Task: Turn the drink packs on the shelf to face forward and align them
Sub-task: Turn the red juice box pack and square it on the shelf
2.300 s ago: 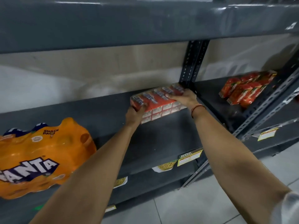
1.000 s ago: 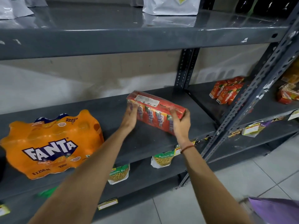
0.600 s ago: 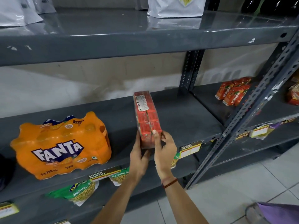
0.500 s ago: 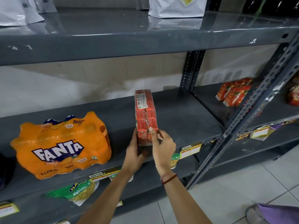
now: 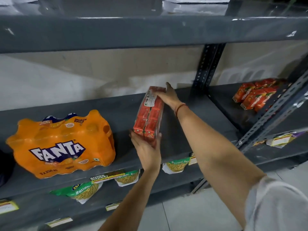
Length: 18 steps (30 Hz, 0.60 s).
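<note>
A red shrink-wrapped pack of juice cartons [image 5: 149, 115] rests on the grey middle shelf [image 5: 186, 124], its long side running front to back and its short end toward me. My left hand [image 5: 146, 147] cups the near end from below. My right hand [image 5: 168, 95] lies over the far top end, next to the white label. An orange Fanta multipack [image 5: 63, 144] stands to the left on the same shelf, its logo facing forward. Several loose red juice cartons [image 5: 255, 95] lie on the neighbouring shelf bay at the right.
A perforated dark upright post [image 5: 207, 64] divides the two bays, and a slanted grey brace [image 5: 273, 114] crosses the right bay. Snack bags [image 5: 83, 190] and price tags hang on the lower shelf. The upper shelf [image 5: 150, 29] overhangs closely. Tiled floor lies below.
The red pack was lifted from the back of the shelf, swung end-on toward me, and brought down beside the Fanta pack. My right hand moved from the near end to the far end.
</note>
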Motion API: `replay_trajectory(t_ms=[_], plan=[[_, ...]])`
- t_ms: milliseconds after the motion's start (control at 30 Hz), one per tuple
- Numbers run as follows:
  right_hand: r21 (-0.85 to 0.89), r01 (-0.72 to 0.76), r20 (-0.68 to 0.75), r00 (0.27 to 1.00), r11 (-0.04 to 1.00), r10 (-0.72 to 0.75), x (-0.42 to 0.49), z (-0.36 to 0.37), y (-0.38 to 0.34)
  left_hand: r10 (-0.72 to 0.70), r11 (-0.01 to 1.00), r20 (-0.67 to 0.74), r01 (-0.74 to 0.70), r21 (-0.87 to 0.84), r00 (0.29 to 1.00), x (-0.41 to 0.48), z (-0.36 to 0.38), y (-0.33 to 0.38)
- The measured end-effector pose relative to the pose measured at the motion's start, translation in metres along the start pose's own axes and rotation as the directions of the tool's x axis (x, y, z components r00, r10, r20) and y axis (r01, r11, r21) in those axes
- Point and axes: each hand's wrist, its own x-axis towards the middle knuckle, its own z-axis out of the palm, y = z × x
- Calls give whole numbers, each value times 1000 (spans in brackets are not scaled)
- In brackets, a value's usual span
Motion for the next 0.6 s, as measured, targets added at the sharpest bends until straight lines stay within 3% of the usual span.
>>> replay_trajectory(t_ms=[100, 200, 300, 467, 600], plan=[[132, -73, 60, 996, 989, 65, 10, 1, 15, 56, 998, 57, -57, 18, 997, 9, -6, -15], [319, -73, -67, 993, 945, 99, 8, 3, 31, 77, 997, 210, -72, -30, 975, 31, -23, -29], [350, -36, -224, 967, 936, 121, -8, -3, 40, 23, 1000, 331, -29, 12, 943, 60, -38, -35], [348, 26, -478, 865, 937, 154, -42, -5, 67, 20, 999, 227, -28, 32, 974, 86, -41, -29], [354, 41, -450, 884, 934, 131, -61, -10, 86, 16, 997, 229, -32, 67, 973, 94, -41, -27]])
